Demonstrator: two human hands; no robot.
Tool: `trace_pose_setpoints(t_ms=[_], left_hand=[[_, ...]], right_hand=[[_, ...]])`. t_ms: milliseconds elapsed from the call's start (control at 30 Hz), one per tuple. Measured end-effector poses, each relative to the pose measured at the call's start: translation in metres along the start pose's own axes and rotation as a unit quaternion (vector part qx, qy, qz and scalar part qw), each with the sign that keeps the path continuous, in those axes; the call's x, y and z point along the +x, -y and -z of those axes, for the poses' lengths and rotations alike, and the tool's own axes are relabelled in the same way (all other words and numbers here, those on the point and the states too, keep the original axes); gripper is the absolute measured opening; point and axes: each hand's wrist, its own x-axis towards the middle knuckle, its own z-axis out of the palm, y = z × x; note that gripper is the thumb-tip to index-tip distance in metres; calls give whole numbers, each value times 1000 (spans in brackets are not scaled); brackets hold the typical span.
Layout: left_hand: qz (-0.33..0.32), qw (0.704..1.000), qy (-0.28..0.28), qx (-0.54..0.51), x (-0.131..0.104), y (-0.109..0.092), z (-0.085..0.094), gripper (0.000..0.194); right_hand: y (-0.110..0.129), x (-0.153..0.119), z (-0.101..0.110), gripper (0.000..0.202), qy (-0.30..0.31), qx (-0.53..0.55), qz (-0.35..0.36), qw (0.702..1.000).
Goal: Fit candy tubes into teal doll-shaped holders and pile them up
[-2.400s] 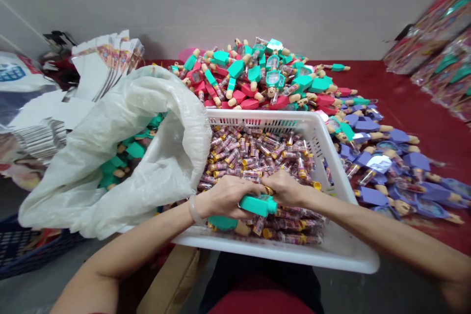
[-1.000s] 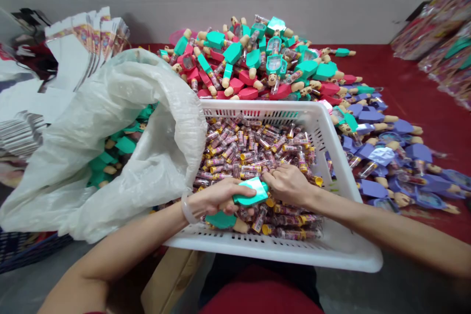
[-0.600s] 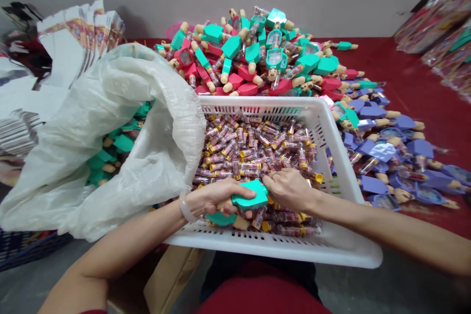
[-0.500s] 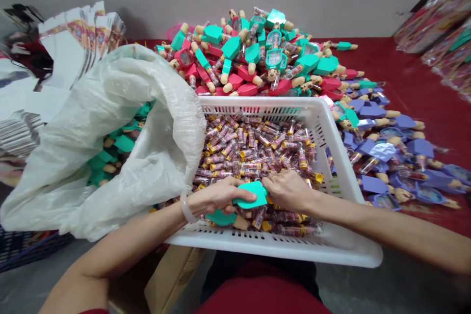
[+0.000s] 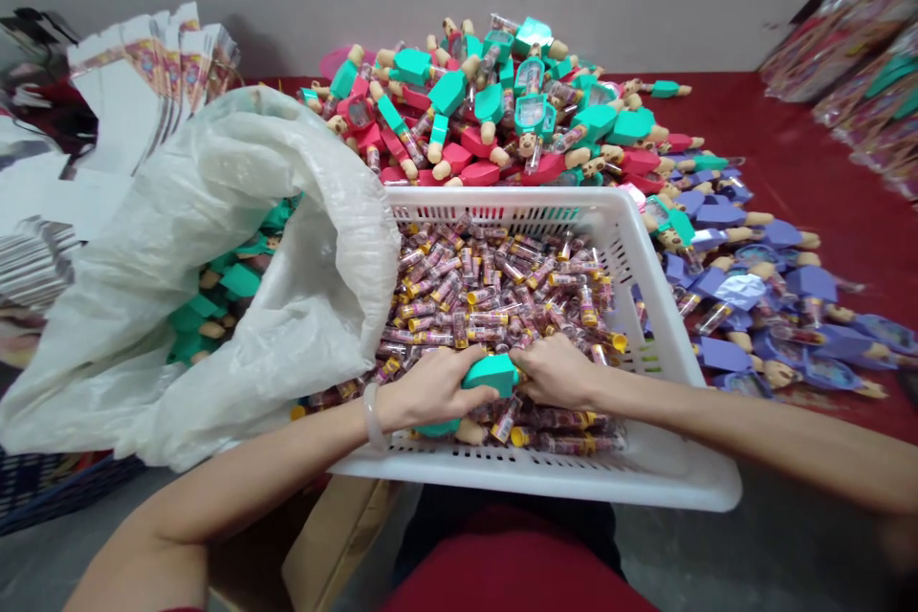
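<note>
My left hand (image 5: 437,390) is closed around a teal plastic toy (image 5: 491,375), thumb along its near side. My right hand (image 5: 556,371) is a fist pressed against the toy's right end; a bit of yellow shows there, but what its fingers grip is hidden. Both hands are over a white plastic basket (image 5: 666,344) full of small clear tubes (image 5: 488,292) with yellow caps. Below my left hand, a second teal toy (image 5: 439,427) lies on the tubes, partly covered, with a beige knob beside it.
A whitish plastic sack (image 5: 215,153) holding more teal toys leans over the basket's left side. Behind lies a heap of teal and red toys (image 5: 459,115); purple toys (image 5: 760,306) spread at right. Folded printed cards (image 5: 143,76) stand left, and a cardboard box (image 5: 337,535) is below.
The teal toy has tilted in my left hand, showing more of its side. Both hands stay together at nearly the same spot, and the view has shifted slightly.
</note>
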Motion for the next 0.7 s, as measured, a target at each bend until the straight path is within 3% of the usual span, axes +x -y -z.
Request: trace_pose_setpoints(t_ms=[167,300,400,500,600,667,700], left_hand=[[-8,991,-32,126,1,1,-6,39],[-57,961,-101,250,5,1,-11,27],[-65,959,-111,253,6,-1,-12,29],[-27,983,-79,165,4,-5,-10,34],[21,997,-65,-28,2,-9,-4,37],[73,973,-30,-216,3,-8,0,43],[100,944,10,-314,5,-6,2,46]], right_hand=[[-7,11,9,25,-14,-4,-8,1000],[-13,20,20,25,0,22,-24,999],[-14,20,20,22,11,22,-35,999],[-14,17,14,22,-25,-7,-33,999],[-14,14,8,24,-61,-27,-5,998],[-15,12,6,23,-96,-44,9,994],[-15,11,7,22,-116,-53,17,992]])
